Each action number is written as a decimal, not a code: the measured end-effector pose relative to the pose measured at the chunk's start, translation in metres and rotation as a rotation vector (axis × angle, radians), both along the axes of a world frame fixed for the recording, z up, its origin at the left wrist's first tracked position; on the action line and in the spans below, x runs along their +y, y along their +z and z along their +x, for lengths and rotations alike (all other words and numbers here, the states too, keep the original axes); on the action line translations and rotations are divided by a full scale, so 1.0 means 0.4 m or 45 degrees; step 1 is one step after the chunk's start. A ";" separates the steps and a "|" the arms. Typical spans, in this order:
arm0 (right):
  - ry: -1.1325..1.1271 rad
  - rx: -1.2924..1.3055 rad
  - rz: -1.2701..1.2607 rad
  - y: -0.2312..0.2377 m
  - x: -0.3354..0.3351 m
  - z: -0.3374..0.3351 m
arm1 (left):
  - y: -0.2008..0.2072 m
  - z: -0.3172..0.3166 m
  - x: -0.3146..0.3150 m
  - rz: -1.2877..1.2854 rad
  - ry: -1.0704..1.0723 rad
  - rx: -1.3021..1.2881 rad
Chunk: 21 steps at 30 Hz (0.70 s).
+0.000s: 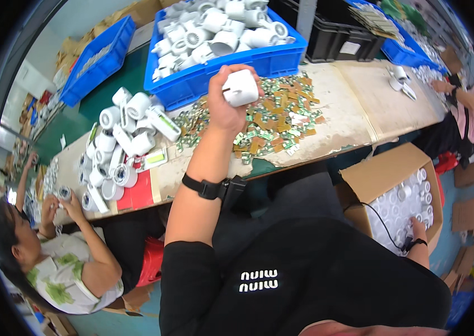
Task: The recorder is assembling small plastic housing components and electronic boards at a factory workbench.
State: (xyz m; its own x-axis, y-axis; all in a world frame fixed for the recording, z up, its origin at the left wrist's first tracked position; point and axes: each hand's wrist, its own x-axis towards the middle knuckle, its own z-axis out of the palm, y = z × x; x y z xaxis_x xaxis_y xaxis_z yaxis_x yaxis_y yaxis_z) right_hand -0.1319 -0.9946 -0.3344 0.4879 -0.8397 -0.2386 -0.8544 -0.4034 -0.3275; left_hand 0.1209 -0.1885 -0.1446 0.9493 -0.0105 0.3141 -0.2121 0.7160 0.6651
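A worn worktable [354, 106] carries small circuit boards [273, 120] and a blue bin [282, 59] (full of white housings). The left hand [227, 103], raised above the boards, grips a white housing [241, 88]; the right hand [418, 228] reaches down into a cardboard box [377, 173], its fingers hidden.

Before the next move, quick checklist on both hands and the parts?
1. Left hand grips white housing: ok.
2. Housing clear of the small-parts pile: ok, held above it.
3. Right hand in cardboard box: ok, resting on white parts.
4. Right hand holding a part: cannot tell.
5. Blue bin stocked with housings: ok.
6. Wrist strap in place: ok.
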 end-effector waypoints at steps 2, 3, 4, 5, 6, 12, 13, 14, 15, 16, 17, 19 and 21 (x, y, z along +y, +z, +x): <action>-0.010 -0.006 0.233 0.060 0.094 0.048 | 0.003 -0.006 0.013 0.044 0.071 0.005; 0.004 -0.027 0.115 0.005 0.005 0.038 | 0.002 -0.004 0.015 0.072 0.088 0.016; -0.026 0.078 -0.026 0.007 -0.028 0.036 | -0.009 0.006 0.014 0.083 0.108 0.039; 0.152 0.143 -0.305 0.035 -0.092 0.017 | -0.020 0.010 0.016 0.080 0.106 0.070; -0.036 -0.078 0.176 0.008 -0.024 0.061 | -0.005 -0.003 0.014 0.182 0.156 0.079; 0.363 0.408 0.083 0.019 0.006 -0.009 | 0.010 0.005 -0.001 0.177 0.139 -0.008; 0.835 0.659 -0.572 0.021 0.015 -0.042 | 0.011 0.010 -0.010 0.164 0.122 -0.031; 0.813 0.641 -0.579 0.030 0.044 -0.042 | 0.012 0.009 -0.015 0.209 0.158 -0.051; 0.507 0.589 -0.684 0.056 0.098 -0.045 | 0.014 0.004 -0.019 0.265 0.194 -0.077; 0.202 0.529 -0.776 0.106 0.314 0.025 | -0.005 0.000 0.000 0.368 0.383 -0.197; 0.075 0.518 -0.786 0.150 0.353 0.036 | -0.012 -0.001 0.005 0.343 0.366 -0.159; -0.101 0.360 -0.424 0.090 0.223 0.034 | -0.033 -0.003 0.018 0.263 0.279 -0.157; -0.182 0.156 -0.054 0.054 0.108 -0.018 | -0.012 -0.015 0.009 0.251 0.175 -0.121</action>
State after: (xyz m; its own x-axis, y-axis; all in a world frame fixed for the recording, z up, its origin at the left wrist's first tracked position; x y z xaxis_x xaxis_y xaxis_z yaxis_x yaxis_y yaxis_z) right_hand -0.1391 -0.9513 -0.3127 0.3325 -0.9088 -0.2519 -0.9364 -0.2863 -0.2031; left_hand 0.1148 -0.1849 -0.1493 0.9122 0.0470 0.4070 -0.3672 0.5345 0.7612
